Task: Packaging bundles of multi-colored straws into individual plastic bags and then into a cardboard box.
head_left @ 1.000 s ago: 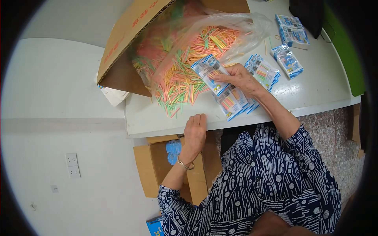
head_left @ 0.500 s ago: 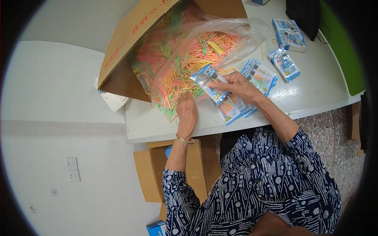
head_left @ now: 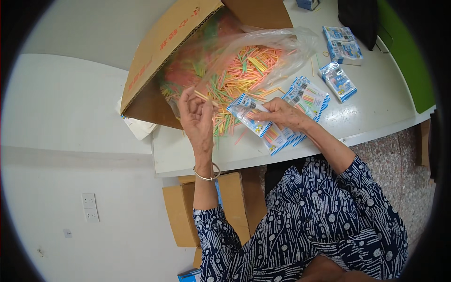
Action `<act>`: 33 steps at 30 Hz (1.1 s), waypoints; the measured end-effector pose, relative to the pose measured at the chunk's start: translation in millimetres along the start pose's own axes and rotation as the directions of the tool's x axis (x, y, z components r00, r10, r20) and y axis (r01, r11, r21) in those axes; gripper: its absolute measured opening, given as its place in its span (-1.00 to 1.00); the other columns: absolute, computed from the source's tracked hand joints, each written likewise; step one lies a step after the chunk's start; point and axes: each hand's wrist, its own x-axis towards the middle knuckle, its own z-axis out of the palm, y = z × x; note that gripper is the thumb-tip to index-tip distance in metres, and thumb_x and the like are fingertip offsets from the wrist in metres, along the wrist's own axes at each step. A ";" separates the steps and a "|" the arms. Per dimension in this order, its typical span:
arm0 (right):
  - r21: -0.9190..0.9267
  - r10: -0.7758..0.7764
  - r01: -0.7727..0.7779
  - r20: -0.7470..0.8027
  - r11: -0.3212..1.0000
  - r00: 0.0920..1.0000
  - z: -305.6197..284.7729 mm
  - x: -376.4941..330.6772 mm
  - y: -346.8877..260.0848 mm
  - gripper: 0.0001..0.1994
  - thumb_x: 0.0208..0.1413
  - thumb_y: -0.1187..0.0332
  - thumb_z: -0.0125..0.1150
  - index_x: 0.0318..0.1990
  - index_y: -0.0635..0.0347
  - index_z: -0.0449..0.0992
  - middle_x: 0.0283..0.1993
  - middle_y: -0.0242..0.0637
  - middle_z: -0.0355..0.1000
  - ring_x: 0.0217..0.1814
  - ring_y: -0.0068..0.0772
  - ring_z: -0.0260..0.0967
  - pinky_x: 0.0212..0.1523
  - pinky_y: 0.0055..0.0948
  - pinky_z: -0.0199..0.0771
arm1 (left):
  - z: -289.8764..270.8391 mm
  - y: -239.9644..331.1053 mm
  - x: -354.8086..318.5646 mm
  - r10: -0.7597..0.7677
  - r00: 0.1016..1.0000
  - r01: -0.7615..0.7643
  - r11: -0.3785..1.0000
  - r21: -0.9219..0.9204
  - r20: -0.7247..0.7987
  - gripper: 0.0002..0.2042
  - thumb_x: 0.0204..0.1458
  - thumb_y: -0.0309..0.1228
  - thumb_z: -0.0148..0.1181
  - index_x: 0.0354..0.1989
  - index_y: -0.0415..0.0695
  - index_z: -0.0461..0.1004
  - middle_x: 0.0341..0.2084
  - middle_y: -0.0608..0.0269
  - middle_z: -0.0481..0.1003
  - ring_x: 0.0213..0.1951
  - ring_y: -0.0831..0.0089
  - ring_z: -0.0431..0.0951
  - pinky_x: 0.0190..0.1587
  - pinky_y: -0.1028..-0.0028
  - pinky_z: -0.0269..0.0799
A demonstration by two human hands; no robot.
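Note:
My left hand (head_left: 197,117) is raised over the near left edge of a heap of thin pastel sticks (head_left: 249,70). Its fingers pinch a pale yellow stick (head_left: 203,96); whether more are held is hard to make out. My right hand (head_left: 284,114) grips a small clear packet (head_left: 246,110) with blue striped ends and coloured sticks inside, thumb on top. Under and beside that hand lie more such packets (head_left: 307,97), overlapping on the table. The pink, yellow and green sticks spill out of a clear plastic bag (head_left: 300,40) inside a tipped cardboard box (head_left: 167,44).
Blue-and-white packets (head_left: 339,82) and a stacked pair (head_left: 345,44) lie on the white table (head_left: 376,89) at the right. A black bag (head_left: 359,21) sits at the far right, by a green panel (head_left: 404,51). Below the table's front edge stands an open carton (head_left: 211,202).
My left hand has lifted from the sticks, moved left and turned up, now with a stick in its fingers. My right hand still holds the packet in nearly the same place.

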 end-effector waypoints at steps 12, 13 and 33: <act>0.186 -0.010 -0.025 0.187 0.982 0.982 6.8 -3.1 -6.0 -0.71 0.03 0.18 0.30 -0.36 0.28 0.57 -0.58 -0.45 0.43 -0.71 -0.79 0.23 -0.72 -0.71 0.15 | -2.1 -9.1 -21.4 -0.171 0.967 0.181 0.983 -0.038 0.188 -0.83 0.11 -0.56 0.09 -0.13 -0.27 0.39 -0.33 0.26 0.50 -0.25 0.58 0.46 -0.14 0.58 0.36; 0.212 -0.008 -0.034 0.191 0.977 0.981 7.6 -4.1 -7.8 -0.71 0.03 0.19 0.31 -0.34 0.29 0.57 -0.56 -0.44 0.45 -0.71 -0.78 0.22 -0.72 -0.71 0.16 | -3.0 -11.6 -22.4 -0.176 0.958 0.172 0.984 0.037 0.226 -0.86 0.12 -0.52 0.09 -0.17 -0.28 0.44 -0.32 0.29 0.50 -0.22 0.58 0.45 -0.11 0.56 0.34; 0.232 -0.064 0.077 -0.061 0.970 0.996 3.0 2.4 1.5 -0.75 -0.02 0.25 0.35 -0.39 0.32 0.59 -0.58 -0.44 0.43 -0.75 -0.79 0.13 -0.80 -0.69 -0.03 | 1.7 -76.6 -83.5 0.001 0.880 -0.441 0.374 0.816 0.475 -0.73 -0.14 -0.66 0.03 -0.18 -0.32 0.37 -0.39 -0.04 0.40 -0.28 0.11 0.44 -0.25 0.33 0.38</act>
